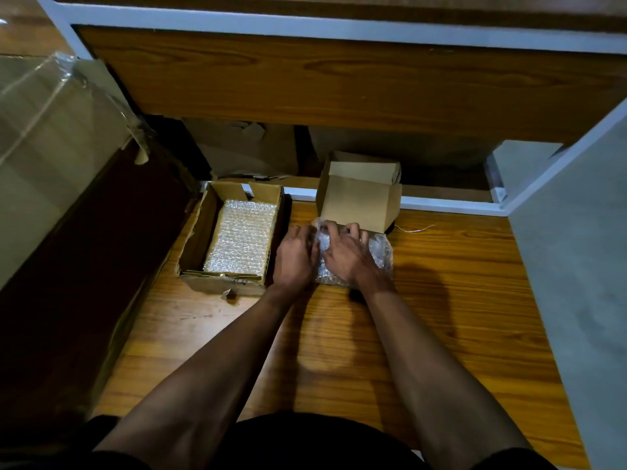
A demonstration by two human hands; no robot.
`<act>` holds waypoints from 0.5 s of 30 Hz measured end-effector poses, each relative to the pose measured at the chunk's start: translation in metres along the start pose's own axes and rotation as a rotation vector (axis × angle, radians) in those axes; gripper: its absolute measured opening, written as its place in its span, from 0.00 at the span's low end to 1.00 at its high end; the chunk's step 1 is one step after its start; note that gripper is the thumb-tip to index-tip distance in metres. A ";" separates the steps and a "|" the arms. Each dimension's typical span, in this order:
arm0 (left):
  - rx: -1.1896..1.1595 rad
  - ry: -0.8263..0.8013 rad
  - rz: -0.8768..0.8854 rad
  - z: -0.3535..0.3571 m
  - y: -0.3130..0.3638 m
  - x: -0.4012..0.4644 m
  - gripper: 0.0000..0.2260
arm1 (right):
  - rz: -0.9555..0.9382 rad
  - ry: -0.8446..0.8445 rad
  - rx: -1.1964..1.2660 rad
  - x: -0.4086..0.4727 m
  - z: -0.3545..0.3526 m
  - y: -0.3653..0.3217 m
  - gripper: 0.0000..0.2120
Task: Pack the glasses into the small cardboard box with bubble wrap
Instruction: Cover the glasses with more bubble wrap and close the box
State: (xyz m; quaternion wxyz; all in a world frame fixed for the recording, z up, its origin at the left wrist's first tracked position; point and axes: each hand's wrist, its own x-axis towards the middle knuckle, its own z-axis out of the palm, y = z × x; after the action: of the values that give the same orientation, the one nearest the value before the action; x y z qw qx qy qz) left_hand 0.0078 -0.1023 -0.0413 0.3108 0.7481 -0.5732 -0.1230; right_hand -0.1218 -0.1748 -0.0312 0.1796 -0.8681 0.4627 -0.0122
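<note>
A bundle of clear bubble wrap point(381, 254) lies on the wooden floor just in front of a small cardboard box point(356, 201) whose flaps stand open. My left hand point(294, 256) grips the bundle's left side. My right hand point(346, 254) lies over its top with fingers curled into the wrap. The glasses themselves are hidden inside the wrap and under my hands.
A larger, worn cardboard box point(196, 245) to the left holds a stack of bubble wrap sheets point(242, 237). A big taped carton point(51, 144) stands at far left. A wooden bed frame point(339, 83) runs behind, and a grey panel point(576, 249) stands at right.
</note>
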 end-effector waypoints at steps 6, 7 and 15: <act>0.123 -0.036 0.094 0.002 -0.002 -0.008 0.11 | -0.045 0.046 0.027 -0.001 0.000 0.002 0.32; 0.158 -0.042 0.111 0.002 -0.003 -0.008 0.11 | -0.048 0.053 0.029 -0.001 0.001 0.002 0.32; 0.491 -0.084 0.147 0.000 0.001 -0.012 0.18 | -0.058 0.076 -0.041 -0.001 0.006 0.006 0.28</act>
State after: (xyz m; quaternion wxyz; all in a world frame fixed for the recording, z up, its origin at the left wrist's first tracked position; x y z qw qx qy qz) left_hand 0.0031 -0.0909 -0.0421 0.1038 0.7518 -0.6511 0.0118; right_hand -0.1260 -0.1754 -0.0382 0.1436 -0.8836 0.4439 -0.0407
